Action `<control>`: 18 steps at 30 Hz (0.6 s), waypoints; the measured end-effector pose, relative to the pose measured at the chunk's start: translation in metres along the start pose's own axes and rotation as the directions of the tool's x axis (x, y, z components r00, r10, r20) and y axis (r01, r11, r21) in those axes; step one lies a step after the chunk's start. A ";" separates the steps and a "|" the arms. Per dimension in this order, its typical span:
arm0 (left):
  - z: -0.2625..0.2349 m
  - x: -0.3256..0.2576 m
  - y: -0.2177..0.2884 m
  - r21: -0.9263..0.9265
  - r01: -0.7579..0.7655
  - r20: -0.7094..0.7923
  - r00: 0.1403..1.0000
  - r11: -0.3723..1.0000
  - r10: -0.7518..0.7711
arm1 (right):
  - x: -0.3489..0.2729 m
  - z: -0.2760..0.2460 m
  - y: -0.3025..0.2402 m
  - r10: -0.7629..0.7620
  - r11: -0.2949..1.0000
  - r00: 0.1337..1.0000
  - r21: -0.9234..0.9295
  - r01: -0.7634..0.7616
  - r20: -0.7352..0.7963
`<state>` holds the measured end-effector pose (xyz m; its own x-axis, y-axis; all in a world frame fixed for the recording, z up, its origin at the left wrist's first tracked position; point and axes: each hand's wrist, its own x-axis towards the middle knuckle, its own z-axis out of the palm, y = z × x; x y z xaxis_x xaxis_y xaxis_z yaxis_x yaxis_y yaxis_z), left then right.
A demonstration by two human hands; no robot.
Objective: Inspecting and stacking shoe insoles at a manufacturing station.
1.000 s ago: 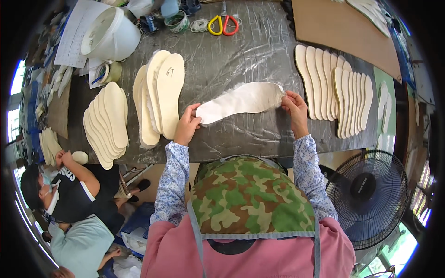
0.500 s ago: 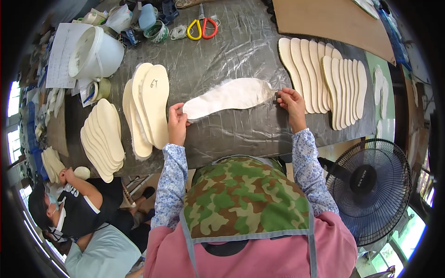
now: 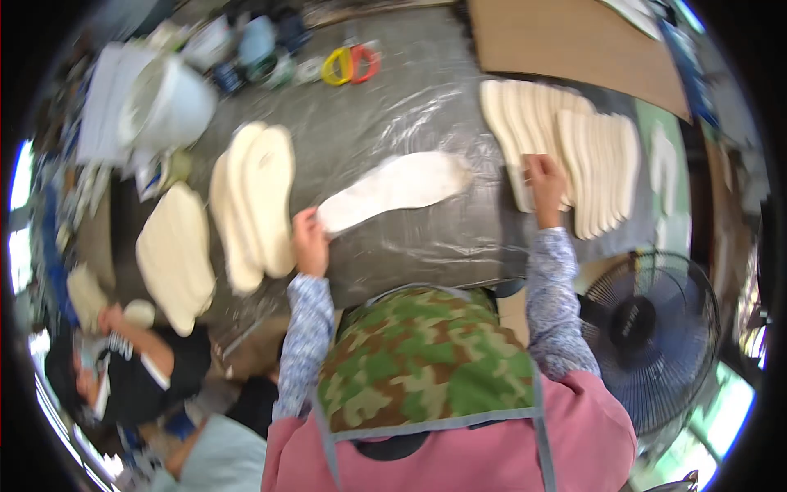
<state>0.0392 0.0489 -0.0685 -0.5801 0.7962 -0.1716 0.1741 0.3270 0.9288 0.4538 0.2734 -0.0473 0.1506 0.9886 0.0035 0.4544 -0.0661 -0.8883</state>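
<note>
A white insole (image 3: 393,187) lies slantwise on the dark plastic-covered table in front of me. My left hand (image 3: 310,240) pinches its narrower end between thumb and fingers. My right hand (image 3: 545,184) is off to the right, apart from that insole, over the near edge of a fanned row of cream insoles (image 3: 525,123). Its fingers are curled and pressed together; motion blur hides whatever may be between them. Beside it, further right, stands a second fanned row of insoles (image 3: 597,172).
On the left lie more insoles (image 3: 266,189) and a fanned pile (image 3: 176,254). Behind them stand a white bucket (image 3: 168,102) and scissors (image 3: 351,64) with yellow and red handles. Brown cardboard (image 3: 574,45) covers the back right. A black fan (image 3: 639,328) stands at right; a co-worker (image 3: 131,369) sits lower left.
My right hand has left the insole's far tip and moved right to the fanned insoles. My left hand still holds the other end. The whole view has shifted slightly and blurred.
</note>
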 end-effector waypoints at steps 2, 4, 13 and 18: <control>-0.001 -0.005 0.004 0.093 0.012 -0.001 1.000 0.996 -0.012 | -0.014 -0.002 -0.006 0.027 0.979 1.000 -0.202 -0.025 0.006; 0.002 -0.009 0.008 0.067 0.015 -0.031 0.999 0.998 -0.012 | -0.028 -0.012 -0.019 0.050 0.968 0.999 -0.247 -0.049 0.001; 0.022 -0.034 0.028 0.189 -0.158 -0.122 0.976 0.969 0.183 | 0.010 -0.133 0.008 -0.388 0.829 0.804 -0.551 0.091 -0.451; 0.027 -0.052 0.048 0.123 -0.173 -0.119 0.975 0.977 0.188 | 0.038 -0.189 0.027 -0.230 0.893 0.792 -0.445 -0.058 -0.565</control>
<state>0.0989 0.0368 -0.0237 -0.6277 0.7771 0.0461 0.3685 0.2443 0.8970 0.6376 0.2838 0.0156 0.5107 0.7221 0.4667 0.7883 -0.1767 -0.5893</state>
